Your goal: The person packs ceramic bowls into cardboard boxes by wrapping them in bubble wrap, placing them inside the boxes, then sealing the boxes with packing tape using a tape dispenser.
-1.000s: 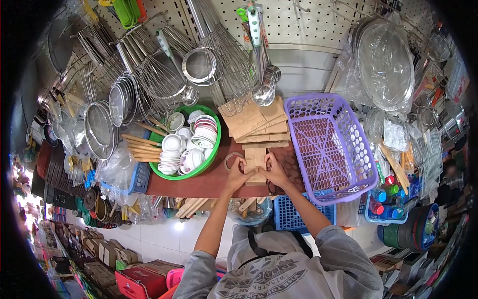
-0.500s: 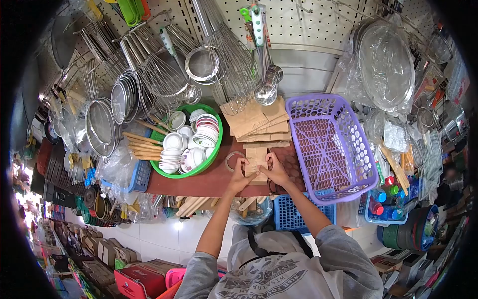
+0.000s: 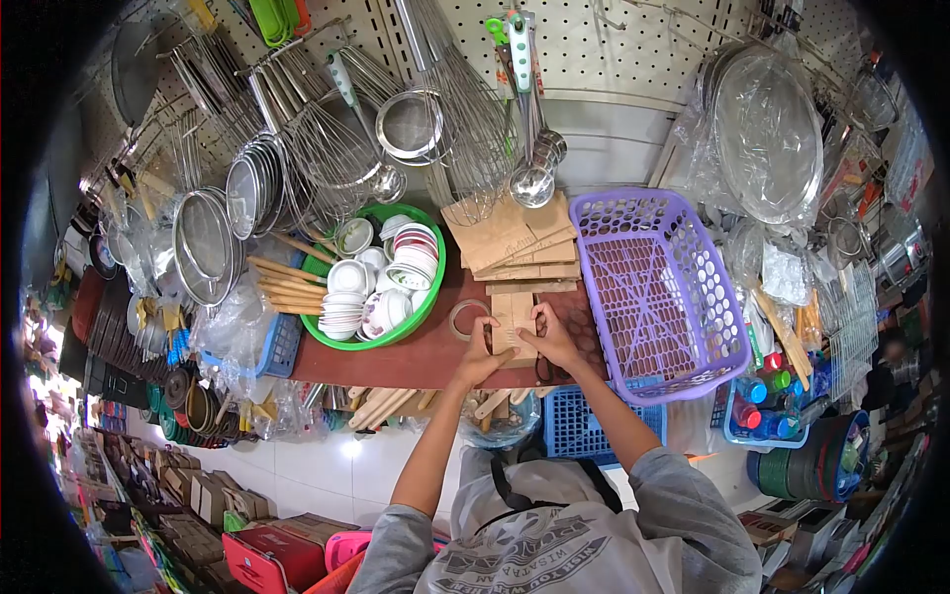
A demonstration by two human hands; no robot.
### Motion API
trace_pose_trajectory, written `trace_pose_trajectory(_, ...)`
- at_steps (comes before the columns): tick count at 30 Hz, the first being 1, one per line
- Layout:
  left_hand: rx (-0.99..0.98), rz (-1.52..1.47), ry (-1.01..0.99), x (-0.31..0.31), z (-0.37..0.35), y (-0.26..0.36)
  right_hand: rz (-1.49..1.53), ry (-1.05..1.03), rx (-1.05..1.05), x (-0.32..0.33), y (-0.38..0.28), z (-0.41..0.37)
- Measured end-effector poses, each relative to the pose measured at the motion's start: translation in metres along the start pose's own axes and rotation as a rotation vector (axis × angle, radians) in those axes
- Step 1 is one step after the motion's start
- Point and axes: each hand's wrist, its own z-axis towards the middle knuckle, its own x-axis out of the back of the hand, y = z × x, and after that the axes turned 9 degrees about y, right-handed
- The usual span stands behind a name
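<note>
In the head view, clamped a narrow cardboard piece (image 3: 512, 315) between the left hand (image 3: 481, 351) and the right hand (image 3: 550, 342) at the near middle of the reddish tabletop (image 3: 416, 368), with fingers curled at opposite long edges and thumbs set nearly together on the upper face. Lay directly between both hands, about equally close to either, with long axis running near to far toward the cardboard stack (image 3: 510, 243). Showed a tape roll (image 3: 452, 320) just left of the left hand and a purple basket (image 3: 683, 387) farther right.
</note>
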Motion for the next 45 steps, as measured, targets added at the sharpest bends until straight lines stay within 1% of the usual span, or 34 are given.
trace_pose_trajectory(3,-0.36,0.564,0.223,-0.005,-0.008,0.009,0.018,-0.011,-0.024,-0.001,0.003,0.001)
trace_pose_trajectory(6,-0.257,0.55,0.095,-0.006,-0.014,0.025,0.02,-0.031,-0.079,0.001,-0.006,-0.002)
trace_pose_trajectory(9,-0.329,0.589,0.167,-0.008,-0.024,0.026,0.0,-0.057,-0.157,0.005,-0.019,-0.008)
trace_pose_trajectory(11,-0.367,0.566,0.232,-0.012,-0.028,0.027,-0.005,-0.073,-0.212,0.007,-0.023,-0.01)
trace_pose_trajectory(15,-0.401,0.544,0.337,-0.015,-0.036,0.034,0.014,-0.039,-0.19,0.003,-0.023,-0.013)
trace_pose_trajectory(20,-0.38,0.514,0.393,-0.017,-0.037,0.034,0.018,-0.048,-0.211,0.007,-0.03,-0.015)
trace_pose_trajectory(23,-0.382,0.523,0.41,-0.018,-0.036,0.031,0.004,-0.036,-0.077,0.007,-0.011,-0.015)
trace_pose_trajectory(24,-0.383,0.531,0.416,-0.018,-0.036,0.028,-0.039,-0.016,-0.051,0.007,-0.016,-0.017)
trace_pose_trajectory(26,-0.446,0.557,0.433,-0.017,-0.034,0.024,-0.125,0.024,0.003,0.01,-0.027,-0.021)
trace_pose_trajectory(27,-0.477,0.57,0.442,-0.017,-0.034,0.025,-0.122,0.046,0.01,0.011,-0.033,-0.023)
trace_pose_trajectory(29,-0.425,0.542,0.439,-0.016,-0.035,0.026,-0.116,0.088,0.025,0.011,-0.045,-0.027)
trace_pose_trajectory(30,-0.399,0.528,0.439,-0.014,-0.036,0.029,-0.121,0.097,0.065,0.011,-0.053,-0.028)
trace_pose_trajectory(32,-0.427,0.532,0.434,-0.01,-0.039,0.035,-0.131,0.115,0.143,0.01,-0.071,-0.029)
trace_pose_trajectory(33,-0.442,0.534,0.433,-0.008,-0.041,0.039,-0.123,0.11,0.135,0.009,-0.08,-0.029)
trace_pose_trajectory(35,-0.426,0.508,0.477,-0.004,-0.047,0.047,-0.108,0.092,0.121,0.004,-0.095,-0.027)
trace_pose_trajectory(38,-0.426,0.464,0.535,0.01,-0.059,0.06,-0.042,0.057,0.175,-0.016,-0.108,-0.023)
trace_pose_trajectory(41,-0.455,0.402,0.624,0.036,-0.076,0.073,0.004,-0.023,0.358,-0.046,-0.137,-0.019)
trace_pose_trajectory(42,-0.469,0.379,0.661,0.046,-0.083,0.077,0.005,-0.1,0.292,-0.056,-0.146,-0.019)
trace_pose_trajectory(45,-0.496,0.296,0.853,0.08,-0.108,0.092,0.086,-0.222,0.343,-0.103,-0.173,-0.015)
